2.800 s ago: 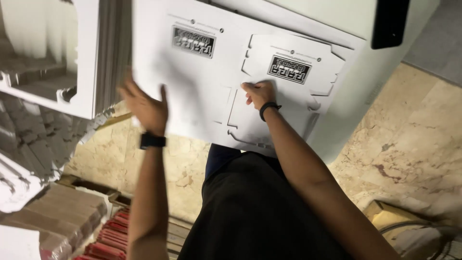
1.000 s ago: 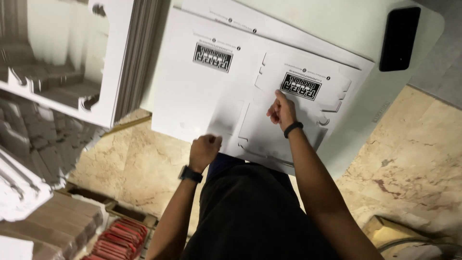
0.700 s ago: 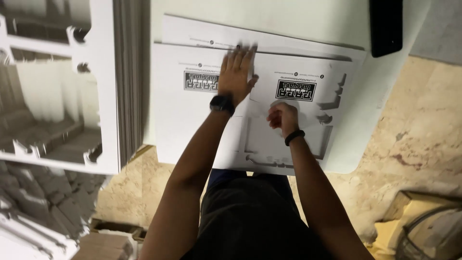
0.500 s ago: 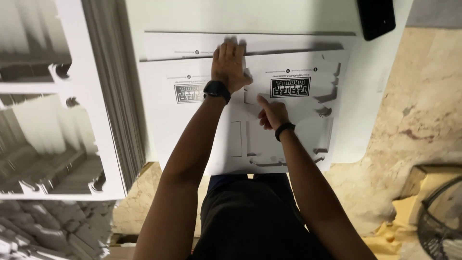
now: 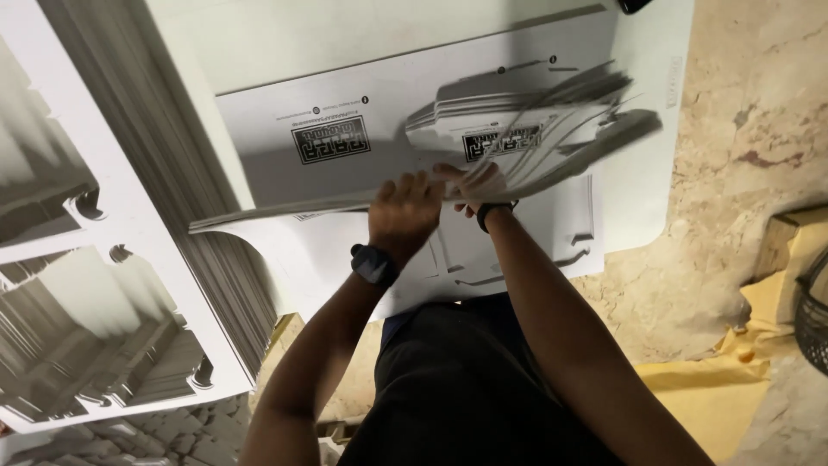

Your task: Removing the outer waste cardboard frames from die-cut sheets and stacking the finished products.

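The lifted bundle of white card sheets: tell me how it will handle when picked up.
The lifted bundle of sheets is probably floppy: it bows and its edges fan apart. It likely needs two hands: the left hand and right hand both grip its near edge. Loose sheets may slide apart.

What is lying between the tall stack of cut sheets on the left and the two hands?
In the head view, the lifted white sheets span from stack to the hands.

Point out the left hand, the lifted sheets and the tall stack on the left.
left hand (image 5: 405,211), head view, back of the hand.
lifted sheets (image 5: 345,147), head view, top sheet's face.
tall stack (image 5: 129,259), head view, white top sheet.
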